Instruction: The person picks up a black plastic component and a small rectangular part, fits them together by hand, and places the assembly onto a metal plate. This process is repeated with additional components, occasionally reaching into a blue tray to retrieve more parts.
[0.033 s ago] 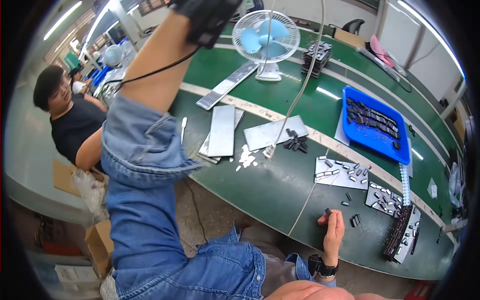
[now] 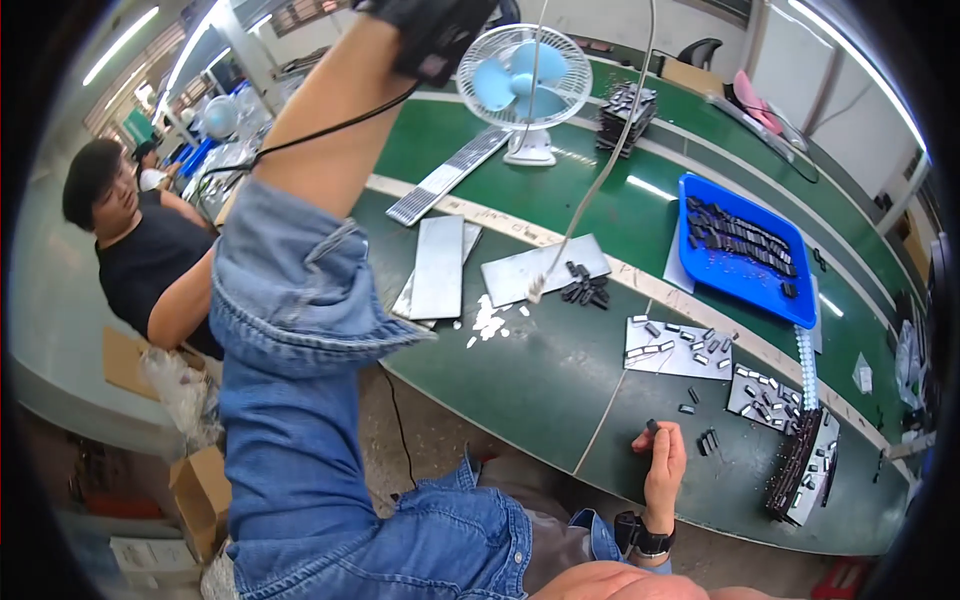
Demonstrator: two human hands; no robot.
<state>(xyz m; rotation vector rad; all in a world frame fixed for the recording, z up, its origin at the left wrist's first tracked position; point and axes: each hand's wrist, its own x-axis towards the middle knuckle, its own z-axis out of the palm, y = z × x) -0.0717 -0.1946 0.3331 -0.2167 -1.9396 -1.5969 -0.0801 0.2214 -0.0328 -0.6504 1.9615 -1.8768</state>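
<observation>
Right now the blue tray [image 2: 745, 280] holds dark parts [image 2: 735, 238]; right hand [image 2: 662, 465] fingers pinch one small dark piece [image 2: 653, 426].

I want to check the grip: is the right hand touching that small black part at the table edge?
Touching. The head view shows the right hand resting on the green table, its fingertips pinched around the small black part.

**Nothing is shifting**

I am finding no difference between the two pictures. My left hand [image 2: 430, 35] is not rising or dropping, and my right hand [image 2: 662, 470] is not sliding along the green table [image 2: 560, 390]. The small dark piece [image 2: 653, 426] at its fingertips is not changing place, and neither is the hanging white cord [image 2: 600, 170].
</observation>
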